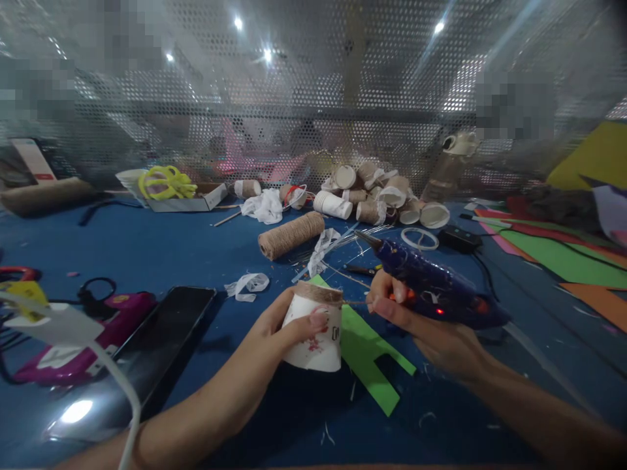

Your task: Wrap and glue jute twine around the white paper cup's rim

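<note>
White paper, tapered into a cup [304,326] with brown jute twine [319,294] wound around its narrower end, is sitting at six o'clock from your view's centre. Its narrower end is pointing to twelve, its long axis leaning slightly towards one. Your left hand [275,331] is gripping the wall, thumb crossing the front, fingers hiding behind, forearm slanting towards eight. At the cup's three o'clock, your right hand [431,339] is pinching the strand while holding a dark-blue glue gun [435,284], nozzle pointing to ten, forearm slanting towards four.
</note>
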Demonstrator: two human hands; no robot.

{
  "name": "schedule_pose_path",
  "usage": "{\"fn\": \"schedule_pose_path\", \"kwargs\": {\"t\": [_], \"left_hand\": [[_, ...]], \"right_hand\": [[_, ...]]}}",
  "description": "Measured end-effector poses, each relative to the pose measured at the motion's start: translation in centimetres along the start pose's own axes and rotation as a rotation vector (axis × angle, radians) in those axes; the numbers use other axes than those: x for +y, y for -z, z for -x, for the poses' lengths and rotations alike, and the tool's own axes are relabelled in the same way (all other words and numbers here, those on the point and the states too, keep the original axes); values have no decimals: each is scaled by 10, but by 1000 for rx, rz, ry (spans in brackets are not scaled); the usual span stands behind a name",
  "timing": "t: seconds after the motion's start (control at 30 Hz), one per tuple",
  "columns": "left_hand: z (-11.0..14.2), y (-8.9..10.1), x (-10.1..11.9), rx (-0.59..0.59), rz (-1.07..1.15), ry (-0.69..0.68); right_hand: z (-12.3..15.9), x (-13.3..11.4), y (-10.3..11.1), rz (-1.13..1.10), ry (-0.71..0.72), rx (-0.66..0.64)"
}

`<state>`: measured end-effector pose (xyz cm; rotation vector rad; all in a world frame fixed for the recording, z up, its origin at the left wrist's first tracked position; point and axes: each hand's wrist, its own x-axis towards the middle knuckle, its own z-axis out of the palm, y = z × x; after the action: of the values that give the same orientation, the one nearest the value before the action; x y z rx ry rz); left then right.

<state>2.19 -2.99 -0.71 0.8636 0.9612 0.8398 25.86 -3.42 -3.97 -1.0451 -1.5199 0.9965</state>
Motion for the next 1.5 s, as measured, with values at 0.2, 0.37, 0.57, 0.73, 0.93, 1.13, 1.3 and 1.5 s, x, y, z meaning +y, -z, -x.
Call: {"fn": "schedule_pose_path", "kwargs": {"t": [0.2, 0.37, 0.57, 0.73, 0.93, 1.13, 1.3, 1.5], "left_hand": [[-2, 2, -3, -22, 78, 25], [-3, 1, -6, -37, 136, 20], [2, -3, -5, -49, 160, 3], [5, -3, -5, -65, 154, 4], [5, -2, -5, -97, 192, 8], [1, 1, -7, -136, 242, 27], [-1, 4, -11, -212, 252, 10], [3, 1, -10, -198, 227, 8]], "right_hand": [[2, 0, -4, 15, -42, 11], [2, -2, -9, -27, -108, -19], [0, -11, -13, 16, -138, -34], [0, -17, -17, 1, -148, -43], [0, -14, -20, -74, -159, -42], [0, -18, -23, -103, -178, -25], [-1, -23, -24, -66, -244, 2], [1, -19, -26, -70, -245, 46]]}}
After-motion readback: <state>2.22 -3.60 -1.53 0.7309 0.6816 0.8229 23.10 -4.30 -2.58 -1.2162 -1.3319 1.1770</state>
